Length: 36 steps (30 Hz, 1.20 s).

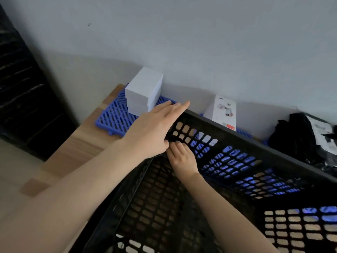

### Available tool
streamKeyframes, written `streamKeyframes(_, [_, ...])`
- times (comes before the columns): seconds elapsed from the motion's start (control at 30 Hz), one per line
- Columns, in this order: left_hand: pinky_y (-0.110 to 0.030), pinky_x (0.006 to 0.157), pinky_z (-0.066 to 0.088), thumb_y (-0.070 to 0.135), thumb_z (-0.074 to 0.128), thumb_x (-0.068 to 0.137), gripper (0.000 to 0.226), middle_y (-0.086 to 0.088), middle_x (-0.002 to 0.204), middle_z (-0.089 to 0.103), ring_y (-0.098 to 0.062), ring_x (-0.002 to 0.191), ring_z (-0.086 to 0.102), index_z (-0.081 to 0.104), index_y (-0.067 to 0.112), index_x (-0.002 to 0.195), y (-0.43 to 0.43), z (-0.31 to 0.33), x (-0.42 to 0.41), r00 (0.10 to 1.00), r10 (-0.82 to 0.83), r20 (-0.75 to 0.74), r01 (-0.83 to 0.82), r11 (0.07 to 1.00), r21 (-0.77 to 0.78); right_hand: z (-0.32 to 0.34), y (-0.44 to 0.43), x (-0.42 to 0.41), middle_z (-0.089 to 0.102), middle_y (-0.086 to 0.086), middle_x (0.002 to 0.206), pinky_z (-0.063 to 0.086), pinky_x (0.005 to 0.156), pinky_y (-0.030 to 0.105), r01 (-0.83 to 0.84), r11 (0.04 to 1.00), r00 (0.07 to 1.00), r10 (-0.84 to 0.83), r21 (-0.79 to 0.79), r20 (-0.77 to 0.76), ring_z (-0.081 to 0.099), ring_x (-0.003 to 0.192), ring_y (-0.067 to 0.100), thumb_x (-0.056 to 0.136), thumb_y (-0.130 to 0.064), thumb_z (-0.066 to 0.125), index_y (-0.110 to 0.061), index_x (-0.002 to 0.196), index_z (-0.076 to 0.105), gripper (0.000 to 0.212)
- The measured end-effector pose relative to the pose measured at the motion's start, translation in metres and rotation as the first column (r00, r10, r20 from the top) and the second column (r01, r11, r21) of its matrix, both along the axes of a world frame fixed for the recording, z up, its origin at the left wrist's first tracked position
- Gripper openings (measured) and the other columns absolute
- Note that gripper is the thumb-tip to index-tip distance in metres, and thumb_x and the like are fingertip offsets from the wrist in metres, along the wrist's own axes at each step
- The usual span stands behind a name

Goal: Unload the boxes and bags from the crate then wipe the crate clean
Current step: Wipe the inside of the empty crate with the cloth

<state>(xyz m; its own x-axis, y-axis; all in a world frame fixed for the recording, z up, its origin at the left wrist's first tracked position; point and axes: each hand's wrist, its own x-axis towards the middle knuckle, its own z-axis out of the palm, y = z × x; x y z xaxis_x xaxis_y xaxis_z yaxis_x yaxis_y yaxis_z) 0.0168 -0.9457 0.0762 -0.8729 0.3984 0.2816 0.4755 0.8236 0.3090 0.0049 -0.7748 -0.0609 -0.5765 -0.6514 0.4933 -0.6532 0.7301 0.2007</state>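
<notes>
The black perforated crate [237,167] fills the lower right, with nothing lying in the part I see. My left hand [153,132] rests on the crate's far left corner, its fingers straight across the rim [255,137]. Inside that corner my right hand [182,156] has its fingers curled, pressing what looks like a small dark cloth [171,139] against the wall; most of the cloth is hidden. A stack of white boxes [144,90] and a white printed box [221,114] stand behind the crate by the wall. Black bags [300,139] lie at the right.
The boxes stand on a blue grid mat [113,115] on a wooden table [82,145] against a pale wall. A dark striped panel [23,88] stands at the far left beyond the table's edge.
</notes>
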Motion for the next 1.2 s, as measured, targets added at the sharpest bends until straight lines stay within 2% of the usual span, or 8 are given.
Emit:
streamKeyframes(0.1, [-0.039,0.106,0.044,0.015,0.074,0.079,0.105,0.005,0.159,0.024,-0.016,0.148,0.017,0.004,0.030,0.156,0.001,0.000,-0.001,1.000,-0.004,-0.022,0.004,1.000,-0.027,-0.030,-0.004,0.003,0.065,0.009,0.084,0.051,0.066,0.031,0.006,0.999,0.995,-0.011,0.052,0.099,0.061,0.074,0.024,0.070,-0.001,0.074,-0.004,0.088,0.072,0.019])
streamKeyframes(0.2, [-0.035,0.103,0.046,0.014,0.073,0.078,0.103,0.006,0.159,0.025,-0.015,0.147,0.018,0.008,0.028,0.156,0.000,0.000,-0.001,1.000,0.002,-0.030,-0.003,0.999,-0.042,-0.049,-0.008,0.012,0.065,0.006,0.085,0.053,0.067,0.029,0.058,0.991,0.973,-0.083,0.124,0.213,0.062,0.076,0.021,0.065,-0.007,0.079,-0.008,0.088,0.073,0.023])
streamKeyframes(0.3, [-0.029,0.100,0.044,0.016,0.073,0.079,0.099,0.005,0.159,0.025,-0.014,0.146,0.019,0.012,0.026,0.156,0.002,0.003,-0.001,0.999,-0.004,-0.037,0.002,0.998,-0.070,-0.046,-0.012,0.014,0.063,0.007,0.084,0.053,0.066,0.031,0.115,0.988,0.958,-0.137,0.101,0.254,0.061,0.074,0.023,0.064,-0.004,0.078,-0.008,0.084,0.070,0.022])
streamKeyframes(0.43, [-0.032,0.098,0.047,0.021,0.070,0.081,0.093,0.003,0.159,0.023,-0.016,0.146,0.019,0.015,0.024,0.156,0.005,0.008,0.000,0.999,0.005,-0.044,-0.011,0.992,-0.126,-0.013,0.000,0.023,0.063,0.013,0.088,0.052,0.066,0.037,0.100,0.995,0.959,-0.093,-0.010,0.268,0.060,0.077,0.030,0.069,0.003,0.074,-0.003,0.088,0.069,0.021])
streamKeyframes(0.63, [-0.042,0.103,0.047,0.021,0.069,0.082,0.089,0.002,0.160,0.021,-0.018,0.147,0.017,0.017,0.021,0.155,0.006,0.011,0.002,1.000,0.012,-0.024,-0.015,0.987,-0.157,0.067,0.035,0.038,0.061,0.017,0.104,0.049,0.072,0.036,0.118,0.970,0.991,-0.102,-0.211,0.089,0.055,0.088,0.029,0.085,-0.001,0.058,0.001,0.109,0.065,0.025])
streamKeyframes(0.8, [-0.041,0.106,0.044,0.024,0.069,0.082,0.089,0.002,0.162,0.017,-0.019,0.148,0.014,0.018,0.020,0.155,0.006,0.009,0.003,1.000,0.022,-0.017,-0.024,0.984,-0.179,0.102,0.047,0.029,0.058,0.015,0.108,0.048,0.076,0.037,0.156,0.954,0.985,-0.168,-0.256,-0.024,0.052,0.095,0.029,0.084,-0.003,0.060,-0.001,0.113,0.063,0.030])
streamKeyframes(1.0, [-0.038,0.102,0.045,0.025,0.065,0.085,0.084,0.002,0.163,0.014,-0.018,0.149,0.011,0.018,0.021,0.155,0.005,0.007,0.005,0.999,0.019,-0.046,-0.027,0.979,-0.202,0.054,0.026,0.024,0.063,0.016,0.099,0.053,0.062,0.036,0.195,0.977,0.980,-0.192,-0.083,0.043,0.059,0.082,0.030,0.068,0.008,0.071,0.001,0.106,0.066,0.038])
streamKeyframes(1.2, [-0.038,0.102,0.043,0.028,0.068,0.085,0.086,0.000,0.162,0.016,-0.020,0.148,0.015,0.018,0.022,0.155,0.006,0.002,-0.001,0.996,0.001,-0.086,-0.021,0.974,-0.225,-0.010,0.021,0.023,0.064,0.017,0.099,0.056,0.068,0.034,0.219,0.976,0.967,-0.217,-0.005,0.136,0.061,0.081,0.029,0.068,0.007,0.067,0.002,0.108,0.067,0.040])
